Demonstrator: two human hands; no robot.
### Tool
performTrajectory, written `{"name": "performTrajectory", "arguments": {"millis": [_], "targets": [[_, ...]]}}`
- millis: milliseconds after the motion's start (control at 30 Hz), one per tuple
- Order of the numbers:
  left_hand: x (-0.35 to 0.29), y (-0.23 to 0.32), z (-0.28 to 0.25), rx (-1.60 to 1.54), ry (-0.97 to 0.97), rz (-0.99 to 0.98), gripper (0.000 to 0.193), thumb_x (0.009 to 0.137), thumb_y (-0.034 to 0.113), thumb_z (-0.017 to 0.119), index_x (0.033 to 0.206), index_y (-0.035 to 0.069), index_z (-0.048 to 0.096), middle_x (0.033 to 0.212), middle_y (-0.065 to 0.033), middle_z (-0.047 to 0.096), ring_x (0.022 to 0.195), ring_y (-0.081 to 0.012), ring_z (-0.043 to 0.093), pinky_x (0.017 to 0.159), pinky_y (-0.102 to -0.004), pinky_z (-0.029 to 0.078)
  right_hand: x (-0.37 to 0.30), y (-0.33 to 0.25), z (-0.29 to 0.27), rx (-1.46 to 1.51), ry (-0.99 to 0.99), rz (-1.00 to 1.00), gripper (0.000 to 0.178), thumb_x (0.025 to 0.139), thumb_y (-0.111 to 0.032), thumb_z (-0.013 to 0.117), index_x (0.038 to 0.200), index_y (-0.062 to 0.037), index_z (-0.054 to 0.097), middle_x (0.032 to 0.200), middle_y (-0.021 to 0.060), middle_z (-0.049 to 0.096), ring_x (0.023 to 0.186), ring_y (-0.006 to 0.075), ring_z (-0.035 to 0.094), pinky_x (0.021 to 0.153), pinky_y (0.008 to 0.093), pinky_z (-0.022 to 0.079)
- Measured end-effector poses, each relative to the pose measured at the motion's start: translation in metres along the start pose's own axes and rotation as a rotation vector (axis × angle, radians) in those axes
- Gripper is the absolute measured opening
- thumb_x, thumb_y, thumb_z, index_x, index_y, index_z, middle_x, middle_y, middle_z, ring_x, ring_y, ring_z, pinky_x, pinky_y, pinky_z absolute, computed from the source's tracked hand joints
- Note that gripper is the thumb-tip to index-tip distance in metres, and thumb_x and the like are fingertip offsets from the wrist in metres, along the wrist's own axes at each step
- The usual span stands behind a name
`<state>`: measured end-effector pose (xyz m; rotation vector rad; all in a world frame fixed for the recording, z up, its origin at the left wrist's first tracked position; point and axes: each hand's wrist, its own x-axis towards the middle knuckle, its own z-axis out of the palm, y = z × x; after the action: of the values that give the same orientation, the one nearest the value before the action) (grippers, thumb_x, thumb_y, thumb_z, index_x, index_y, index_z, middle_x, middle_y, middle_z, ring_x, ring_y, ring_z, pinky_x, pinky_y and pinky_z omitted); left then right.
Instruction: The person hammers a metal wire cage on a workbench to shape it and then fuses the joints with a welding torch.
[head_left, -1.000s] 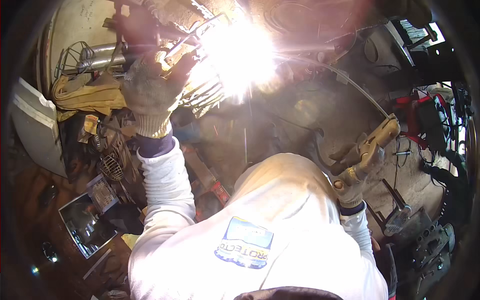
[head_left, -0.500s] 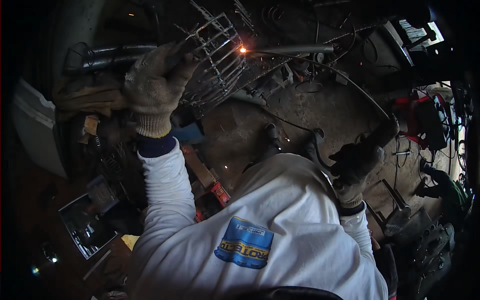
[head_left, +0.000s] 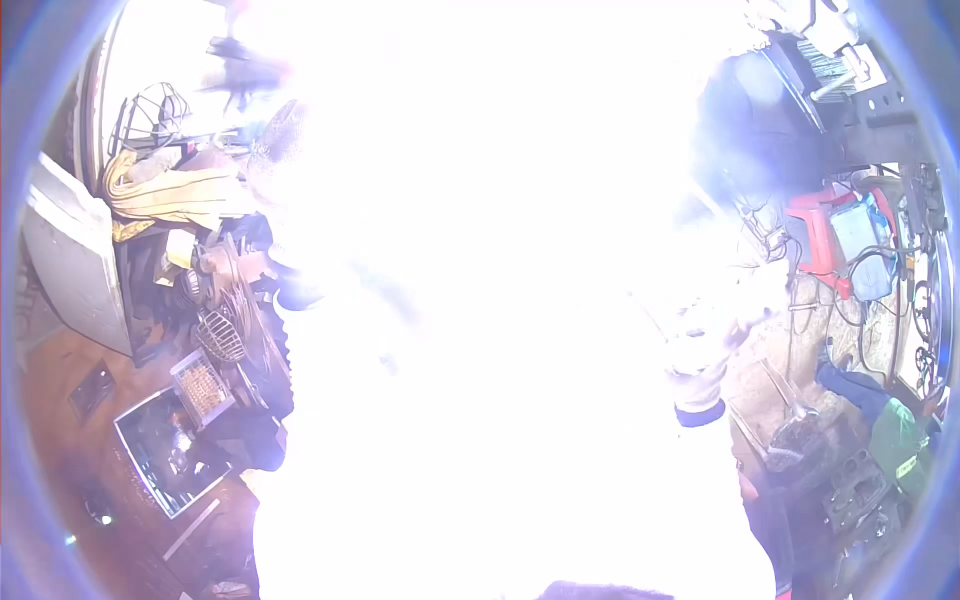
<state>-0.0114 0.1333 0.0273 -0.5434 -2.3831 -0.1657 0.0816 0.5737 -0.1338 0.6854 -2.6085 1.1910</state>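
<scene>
Head view: a white glare [head_left: 500, 250] is blowing out most of the frame, so you are getting very little here. Your left hand [head_left: 275, 150] is showing only as a faint grey glove shape at the glare's upper-left edge, reaching up and away from you; I cannot tell whether it is gripping or loose. Your right hand [head_left: 705, 345] is sitting lower, on the glare's right edge, just above a dark cuff [head_left: 700, 412]; its grip cannot be told either. Whatever the hands are working on is lying inside the washout, up and between them, and its long axis is not readable. The glare is running brightest toward the top, so the left hand is looking nearer to it, but that's a judgement. Nearest readable item to the left hand: a yellow cloth [head_left: 170, 190] just to its left, with a wire cage [head_left: 150, 115] above that. A round wire grille [head_left: 220, 335] and a metal tray [head_left: 165, 460] are lying lower left, well apart. A red box [head_left: 815, 235] is sitting to the right of the right hand.
</scene>
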Motion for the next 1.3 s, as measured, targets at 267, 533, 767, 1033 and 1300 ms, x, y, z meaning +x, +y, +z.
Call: {"name": "performTrajectory", "arguments": {"millis": [267,533,767,1033,1300], "targets": [[0.011,0.025,0.004,0.036,-0.099,-0.327,0.036,0.083,0.04,0.078,0.101,0.009,0.075,0.071,-0.0053,0.069,0.059,-0.0148,0.066,0.055,-0.0296,0.051,-0.011,0.024,0.01,0.532,0.326,0.379,0.12,0.078,-0.079,0.058,0.154,-0.0044,0.004,0.081,0.007,0.065,0.072,0.0215,0.064,0.104,0.0476,0.042],[0.018,0.031,0.0,0.132,-0.156,-0.359,0.04,0.083,0.05,0.075,0.094,0.011,0.075,0.078,-0.0052,0.072,0.068,-0.0197,0.071,0.061,-0.0323,0.056,0.012,-0.006,0.002,0.548,0.204,0.129,0.102,0.078,-0.05,0.078,0.15,-0.0026,0.023,0.087,0.0098,0.064,0.073,0.0212,0.062,0.073,0.0386,0.054],[0.018,0.029,0.002,0.108,-0.133,-0.345,0.04,0.083,0.05,0.074,0.094,0.012,0.075,0.078,-0.0048,0.072,0.068,-0.0209,0.07,0.061,-0.0325,0.055,0.015,-0.01,0.012,0.505,0.251,0.051,0.1,0.081,-0.053,0.072,0.152,-0.0056,0.019,0.103,0.0119,0.062,0.075,0.0225,0.06,0.069,0.0405,0.055],[0.017,0.029,0.002,0.122,-0.154,-0.365,0.041,0.083,0.051,0.074,0.095,0.012,0.075,0.077,-0.005,0.072,0.067,-0.0208,0.071,0.061,-0.0326,0.055,0.016,-0.005,0.017,0.438,0.315,-0.015,0.097,0.081,-0.059,0.067,0.148,-0.0048,0.021,0.106,0.0128,0.059,0.079,0.0228,0.059,0.072,0.0397,0.054],[0.018,0.028,0.001,0.16,-0.186,-0.336,0.041,0.081,0.051,0.076,0.094,0.012,0.075,0.076,-0.0057,0.072,0.068,-0.0203,0.071,0.061,-0.0316,0.056,0.017,-0.019,-0.001,0.34,0.091,0.145,0.096,0.081,-0.066,0.064,0.142,-0.0023,0.027,0.106,0.0135,0.057,0.084,0.0229,0.058,0.077,0.0379,0.052]]}}
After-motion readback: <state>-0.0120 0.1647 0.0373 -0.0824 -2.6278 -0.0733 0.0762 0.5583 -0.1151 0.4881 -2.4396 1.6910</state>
